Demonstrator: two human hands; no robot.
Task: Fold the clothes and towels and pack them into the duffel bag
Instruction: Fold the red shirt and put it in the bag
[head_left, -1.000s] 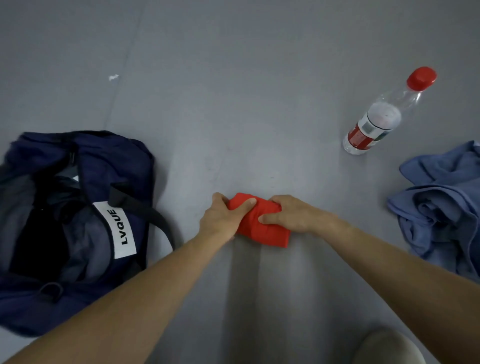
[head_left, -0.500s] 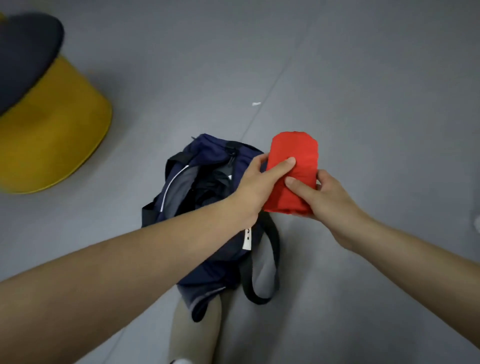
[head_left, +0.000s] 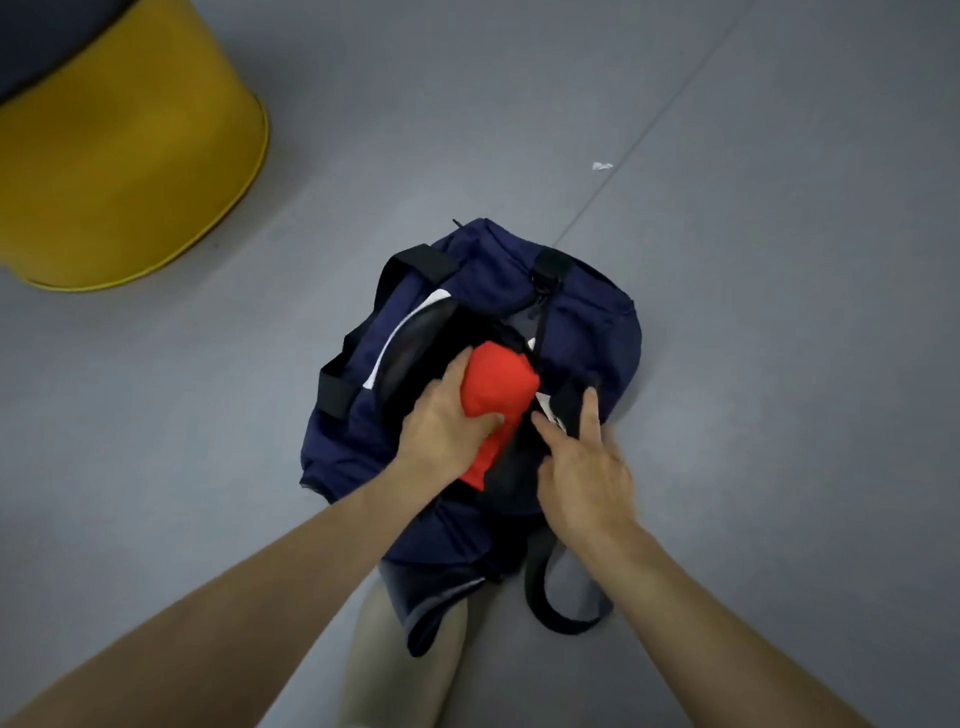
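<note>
Nearest you, the loose black strap (head_left: 537, 592) lay looped on the grey floor (head_left: 753, 364), just beside the near end of the bag.

Your left hand (head_left: 441, 421) gripped the red bundle (head_left: 498, 384) from its left side. The fingers were curled over its top and the thumb was pressed under its middle. Your right hand (head_left: 582, 467) held nothing: its fingers (head_left: 589, 415) were straight and spread, and the forefinger touched the black webbing at the right rim of the opening.

The bundle sat at the mouth of the navy duffel bag (head_left: 587, 338). Its rounded upper end was over the dark interior, and its lower end trailed down between your hands. How deep it had gone could not be told.

Assessment: the bundle appeared light, soft and easily squeezed, and likely to spring open if released early. A hold across the middle, pinning all the layers, was judged correct. The bag walls looked limp and prone to slumping, so the rim wanted holding apart.

Beyond the bag lay a small white scrap (head_left: 602, 166), with a yellow tub (head_left: 130, 156) at far left
</note>
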